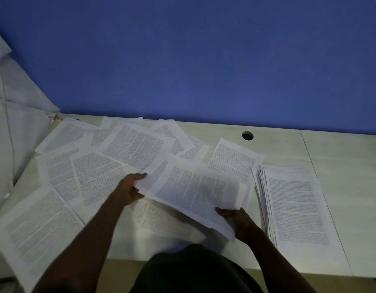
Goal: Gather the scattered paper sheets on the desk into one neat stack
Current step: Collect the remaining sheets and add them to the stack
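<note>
Dim, bluish light throughout; the pale wooden desk point(341, 166) is brightest near its front edge. Motion blur smears the printed white paper sheets point(195, 191) (text unreadable), and wide-angle distortion bends the edges.

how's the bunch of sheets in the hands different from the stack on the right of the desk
The held bunch of sheets is lifted off the desk, gripped by the left hand and right hand; the stack lies flat on the desk, untouched. The held bunch sits skewed, with corners sticking out; the stack is squarer, though its left edge fans a little. The stack looks thicker. Both are white pages of printed text.
</note>
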Tool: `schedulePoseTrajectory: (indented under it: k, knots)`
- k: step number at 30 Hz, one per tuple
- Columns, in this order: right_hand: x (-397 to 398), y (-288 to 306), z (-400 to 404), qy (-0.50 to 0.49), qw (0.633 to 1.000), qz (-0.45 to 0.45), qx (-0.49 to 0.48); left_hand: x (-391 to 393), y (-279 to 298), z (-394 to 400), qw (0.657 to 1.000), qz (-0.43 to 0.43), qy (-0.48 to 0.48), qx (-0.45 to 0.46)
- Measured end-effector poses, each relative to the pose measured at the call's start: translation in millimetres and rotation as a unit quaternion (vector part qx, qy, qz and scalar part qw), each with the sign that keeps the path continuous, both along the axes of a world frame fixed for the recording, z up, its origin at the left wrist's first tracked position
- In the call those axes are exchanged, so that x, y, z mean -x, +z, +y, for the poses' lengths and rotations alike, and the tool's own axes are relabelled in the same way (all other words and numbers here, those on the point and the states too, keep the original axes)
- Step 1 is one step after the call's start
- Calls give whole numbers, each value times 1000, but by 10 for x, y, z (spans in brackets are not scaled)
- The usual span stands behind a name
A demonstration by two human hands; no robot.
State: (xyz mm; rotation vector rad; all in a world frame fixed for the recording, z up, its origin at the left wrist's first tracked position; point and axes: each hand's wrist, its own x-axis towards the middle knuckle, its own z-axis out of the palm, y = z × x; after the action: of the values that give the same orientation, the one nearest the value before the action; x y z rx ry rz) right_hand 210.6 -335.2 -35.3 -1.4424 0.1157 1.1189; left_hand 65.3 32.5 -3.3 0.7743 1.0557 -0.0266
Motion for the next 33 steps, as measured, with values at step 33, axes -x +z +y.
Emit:
schedulePoseTrajectory:
  k: [33]
  knots:
    - [11, 429, -1186, -446, 893, 14, -59, -1658, 372, -2722, 924, -96, -286, -235]
